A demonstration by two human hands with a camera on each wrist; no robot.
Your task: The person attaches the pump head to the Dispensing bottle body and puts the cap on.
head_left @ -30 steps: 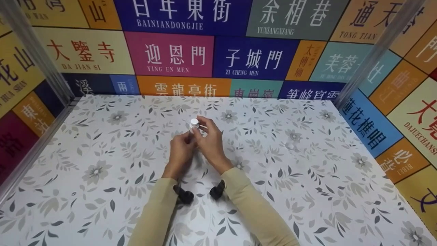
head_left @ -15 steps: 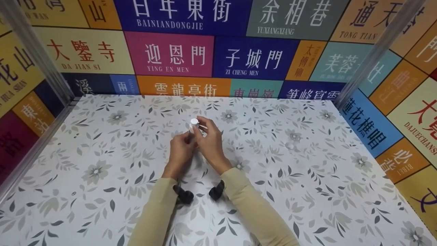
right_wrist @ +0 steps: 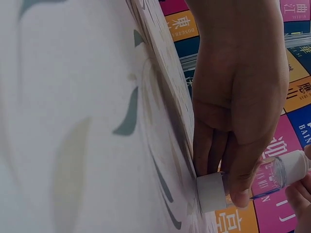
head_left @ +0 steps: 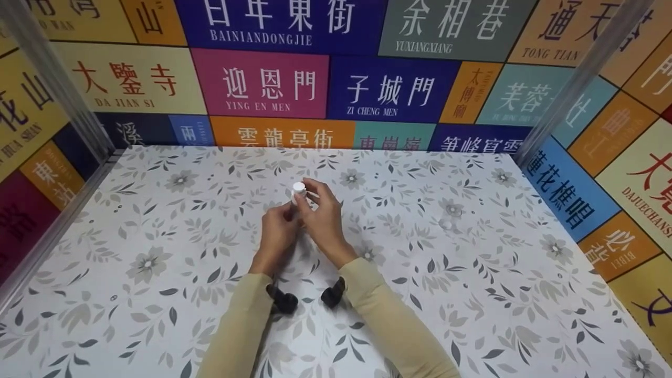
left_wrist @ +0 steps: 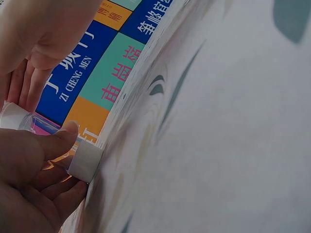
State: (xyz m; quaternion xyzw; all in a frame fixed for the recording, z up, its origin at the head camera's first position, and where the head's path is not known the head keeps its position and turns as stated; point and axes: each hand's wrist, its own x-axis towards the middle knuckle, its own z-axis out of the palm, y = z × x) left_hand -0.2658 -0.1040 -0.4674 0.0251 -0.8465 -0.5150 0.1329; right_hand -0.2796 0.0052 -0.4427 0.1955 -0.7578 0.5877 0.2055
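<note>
A small clear bottle (right_wrist: 270, 174) stands upright between both hands near the middle of the table. Its top is a white cap (head_left: 298, 187), and its lower end is a white base (left_wrist: 86, 160) that appears to touch the tabletop. Low down, my left hand (head_left: 280, 230) grips the bottle, thumb against its side just above the base. My right hand (head_left: 324, 219) holds the cap between thumb and fingers. In the right wrist view the left hand (right_wrist: 238, 107) fills the foreground, while only a few right fingers (right_wrist: 299, 201) show at the edge.
A faint, clear round object (head_left: 448, 223) lies on the flower-patterned tabletop (head_left: 173, 310) to the right. Black wrist cameras (head_left: 283, 302) sit on both sleeves. Walls of coloured sign panels (head_left: 260, 84) enclose the back and sides, with transparent corner posts (head_left: 575, 79).
</note>
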